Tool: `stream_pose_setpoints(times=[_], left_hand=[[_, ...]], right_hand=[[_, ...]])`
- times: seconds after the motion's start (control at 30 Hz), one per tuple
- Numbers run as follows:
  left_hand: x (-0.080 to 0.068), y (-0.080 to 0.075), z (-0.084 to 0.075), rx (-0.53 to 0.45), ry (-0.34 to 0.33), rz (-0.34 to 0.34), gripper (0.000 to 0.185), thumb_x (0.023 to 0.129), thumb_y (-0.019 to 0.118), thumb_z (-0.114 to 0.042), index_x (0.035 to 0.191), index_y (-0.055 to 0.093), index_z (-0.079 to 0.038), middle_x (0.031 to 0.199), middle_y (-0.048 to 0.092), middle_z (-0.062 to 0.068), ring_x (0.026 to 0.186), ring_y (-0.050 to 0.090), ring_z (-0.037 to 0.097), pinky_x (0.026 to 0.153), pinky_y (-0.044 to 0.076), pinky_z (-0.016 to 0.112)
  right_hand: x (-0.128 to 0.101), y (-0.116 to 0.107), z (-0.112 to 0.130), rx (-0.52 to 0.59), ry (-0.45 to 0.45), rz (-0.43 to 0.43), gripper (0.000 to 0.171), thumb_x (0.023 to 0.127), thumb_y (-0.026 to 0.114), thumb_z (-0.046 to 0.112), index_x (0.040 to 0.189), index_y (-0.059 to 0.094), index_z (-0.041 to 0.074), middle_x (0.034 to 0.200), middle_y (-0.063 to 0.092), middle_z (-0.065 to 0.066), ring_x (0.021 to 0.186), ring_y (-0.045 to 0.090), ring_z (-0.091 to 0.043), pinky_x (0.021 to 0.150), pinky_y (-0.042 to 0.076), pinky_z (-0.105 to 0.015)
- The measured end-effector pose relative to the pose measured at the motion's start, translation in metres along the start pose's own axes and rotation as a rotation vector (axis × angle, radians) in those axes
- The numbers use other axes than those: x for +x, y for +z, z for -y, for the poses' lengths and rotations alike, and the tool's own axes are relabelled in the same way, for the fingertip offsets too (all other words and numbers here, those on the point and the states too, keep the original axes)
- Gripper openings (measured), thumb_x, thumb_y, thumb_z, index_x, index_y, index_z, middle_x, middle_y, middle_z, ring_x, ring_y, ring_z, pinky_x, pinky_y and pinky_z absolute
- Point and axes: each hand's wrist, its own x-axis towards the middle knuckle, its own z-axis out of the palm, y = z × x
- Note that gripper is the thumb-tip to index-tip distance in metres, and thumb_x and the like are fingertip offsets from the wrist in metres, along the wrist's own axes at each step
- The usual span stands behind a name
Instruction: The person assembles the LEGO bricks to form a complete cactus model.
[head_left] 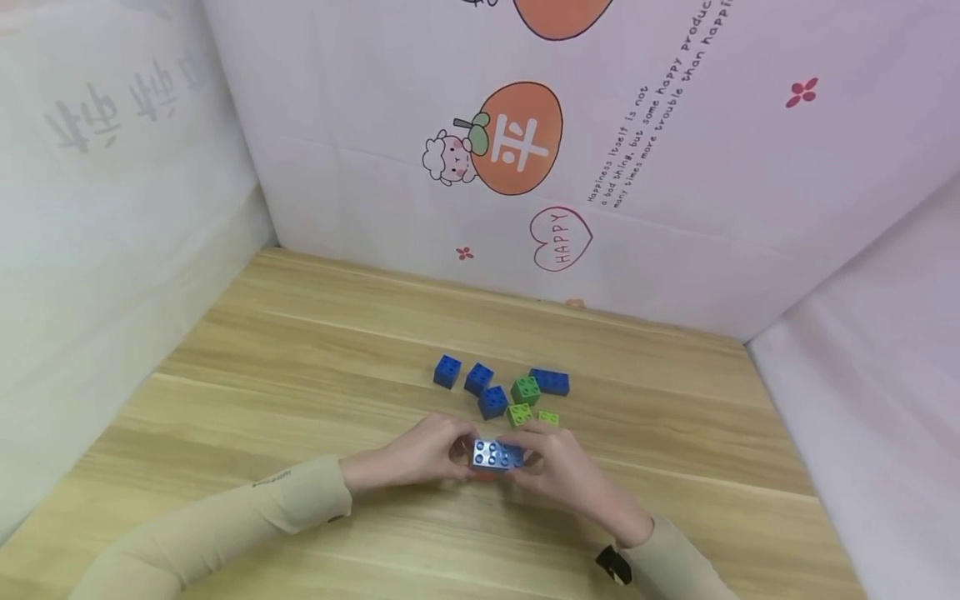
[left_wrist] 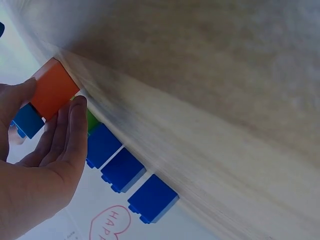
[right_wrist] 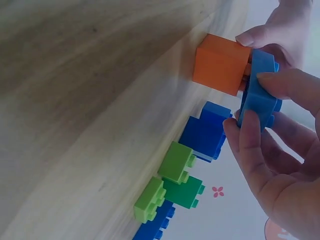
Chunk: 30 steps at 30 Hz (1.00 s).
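Observation:
A long light-blue brick (head_left: 498, 455), studs upward, sits over an orange brick (right_wrist: 221, 65) near the table's front middle. In the right wrist view, the blue brick is tilted, with a narrow gap showing orange studs between the two. My right hand (head_left: 558, 467) pinches the blue brick between thumb and fingers, its end overhanging the orange one. My left hand (head_left: 420, 454) holds the orange brick from the other side; in the left wrist view its thumb lies at the orange brick's upper edge beside the blue brick (left_wrist: 28, 121), fingers opposite.
Beyond the hands stand several small dark-blue bricks (head_left: 447, 372), a green brick (head_left: 526, 390), two lime bricks (head_left: 520, 415) and a long dark-blue brick (head_left: 550, 382). Printed white cloth walls (head_left: 360, 167) enclose the wooden table (head_left: 300, 375) at the back and sides.

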Motion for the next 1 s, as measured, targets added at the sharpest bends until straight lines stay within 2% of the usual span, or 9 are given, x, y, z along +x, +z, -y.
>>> stream_pose_setpoints(times=[0.3, 0.67, 1.0], left_hand=[[0.001, 0.0, 0.001, -0.001, -0.013, 0.003, 0.03, 0.077, 0.082, -0.016, 0.103, 0.07, -0.006, 0.095, 0.073, 0.003, 0.082, 0.064, 0.01, 0.07, 0.051, 0.011], [0.001, 0.001, 0.003, -0.018, -0.01, 0.015, 0.029, 0.079, 0.082, -0.016, 0.103, 0.07, -0.007, 0.096, 0.073, 0.003, 0.084, 0.065, 0.009, 0.073, 0.053, 0.013], [0.003, 0.0, 0.003, -0.012, -0.024, 0.019, 0.029, 0.078, 0.082, -0.016, 0.103, 0.071, -0.007, 0.095, 0.073, 0.002, 0.083, 0.064, 0.01, 0.071, 0.051, 0.012]], right_hand=[[-0.002, 0.003, -0.006, 0.064, -0.034, -0.022, 0.04, 0.075, 0.08, 0.002, 0.113, 0.07, 0.001, 0.103, 0.071, -0.011, 0.084, 0.07, -0.017, 0.07, 0.06, -0.017], [0.002, 0.004, -0.014, 0.098, -0.021, 0.018, 0.039, 0.075, 0.08, 0.001, 0.113, 0.071, 0.004, 0.104, 0.072, -0.012, 0.089, 0.07, -0.021, 0.071, 0.062, -0.021], [0.005, 0.004, -0.013, 0.099, -0.022, 0.036, 0.037, 0.075, 0.079, 0.0, 0.112, 0.072, 0.004, 0.101, 0.071, -0.01, 0.087, 0.069, -0.018, 0.069, 0.06, -0.017]])
